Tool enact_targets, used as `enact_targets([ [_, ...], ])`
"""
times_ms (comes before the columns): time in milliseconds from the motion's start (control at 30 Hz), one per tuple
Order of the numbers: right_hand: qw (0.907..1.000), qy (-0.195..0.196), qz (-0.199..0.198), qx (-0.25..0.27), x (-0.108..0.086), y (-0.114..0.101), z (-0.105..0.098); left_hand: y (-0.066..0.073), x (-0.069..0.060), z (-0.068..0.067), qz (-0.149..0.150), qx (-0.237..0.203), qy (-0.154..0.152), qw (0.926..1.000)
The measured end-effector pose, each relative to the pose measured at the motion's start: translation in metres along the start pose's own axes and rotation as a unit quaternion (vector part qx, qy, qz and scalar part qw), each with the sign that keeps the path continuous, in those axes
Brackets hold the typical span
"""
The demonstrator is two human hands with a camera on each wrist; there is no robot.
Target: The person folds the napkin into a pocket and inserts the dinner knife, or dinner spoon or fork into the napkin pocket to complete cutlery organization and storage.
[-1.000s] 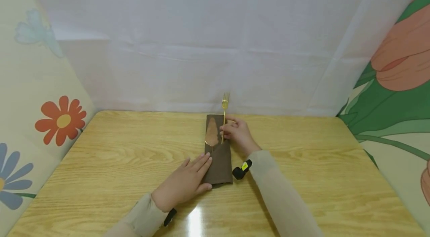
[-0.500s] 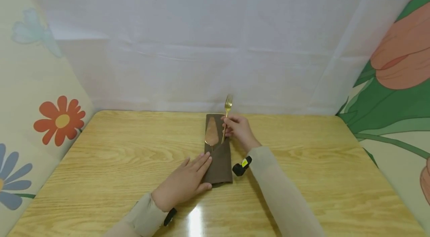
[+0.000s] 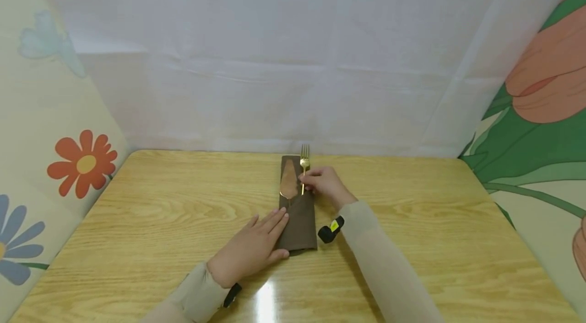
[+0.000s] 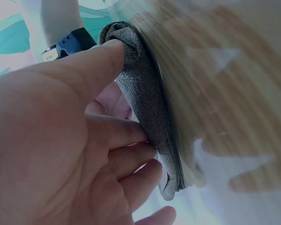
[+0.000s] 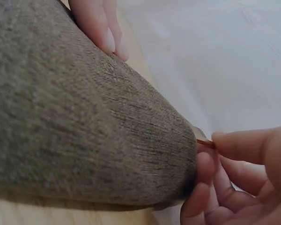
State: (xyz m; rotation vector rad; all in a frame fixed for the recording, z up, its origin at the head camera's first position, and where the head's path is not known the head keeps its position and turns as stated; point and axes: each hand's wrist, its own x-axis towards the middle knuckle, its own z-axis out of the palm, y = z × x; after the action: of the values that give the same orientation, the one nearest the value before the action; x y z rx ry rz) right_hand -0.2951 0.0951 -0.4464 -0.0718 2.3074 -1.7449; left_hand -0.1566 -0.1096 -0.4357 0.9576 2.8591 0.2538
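A folded dark brown napkin (image 3: 299, 224) lies on the wooden table, its upper layer forming a slanted pocket. Out of that pocket, on the left, shows the broad copper-coloured blade of a cake server (image 3: 289, 180); its handle is hidden in the cloth. Beside it, a gold fork (image 3: 305, 155) points tines-up, with its lower handle inside the pocket. My right hand (image 3: 326, 184) pinches the fork's handle between thumb and fingers, just above the cloth's edge. My left hand (image 3: 254, 246) rests on the napkin's left side with fingers extended, the fingertips touching the cloth (image 4: 145, 93).
The wood-grain table (image 3: 183, 201) spreads out on both sides of the napkin. Behind its far edge hangs a white cloth (image 3: 252, 68). Flower-painted panels (image 3: 87, 165) stand at left and right. Each wrist wears a small black camera (image 3: 330, 231).
The fork tilted slightly right, then straightened and slid down deeper into the napkin pocket. My right hand moved lower along with it. My left hand has stayed in place.
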Motion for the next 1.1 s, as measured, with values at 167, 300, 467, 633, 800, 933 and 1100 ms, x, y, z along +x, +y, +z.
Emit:
enact_targets([
  [167, 0.9996, -0.013, 0.01, -0.024, -0.005, 0.001, 0.0, 0.0, 0.001, 0.001, -0.003, -0.006, -0.002, 1.0],
  [300, 0.9993, -0.023, 0.014, -0.026, -0.008, 0.003, 0.0, 0.0, 0.0, 0.002, -0.004, -0.01, -0.004, 0.9999],
  [467, 0.9988, -0.042, 0.01, -0.024, -0.009, 0.007, -0.004, -0.001, 0.001, 0.002, -0.004, -0.017, -0.009, 0.9998],
  [633, 0.9967, -0.074, -0.006, -0.031, -0.009, 0.01, -0.008, -0.002, 0.002, 0.002, -0.006, -0.013, -0.015, 0.9998],
  [800, 0.9947, -0.085, -0.008, -0.057, -0.009, 0.011, -0.009, -0.002, 0.003, 0.001, -0.009, -0.019, -0.019, 0.9996],
  [933, 0.9949, -0.07, 0.002, -0.072, -0.009, 0.01, -0.006, -0.001, 0.002, 0.0, -0.012, -0.026, -0.021, 0.9994],
  [1100, 0.9967, -0.038, 0.004, -0.072, -0.008, 0.009, -0.001, -0.001, 0.002, -0.001, -0.013, -0.034, -0.022, 0.9991],
])
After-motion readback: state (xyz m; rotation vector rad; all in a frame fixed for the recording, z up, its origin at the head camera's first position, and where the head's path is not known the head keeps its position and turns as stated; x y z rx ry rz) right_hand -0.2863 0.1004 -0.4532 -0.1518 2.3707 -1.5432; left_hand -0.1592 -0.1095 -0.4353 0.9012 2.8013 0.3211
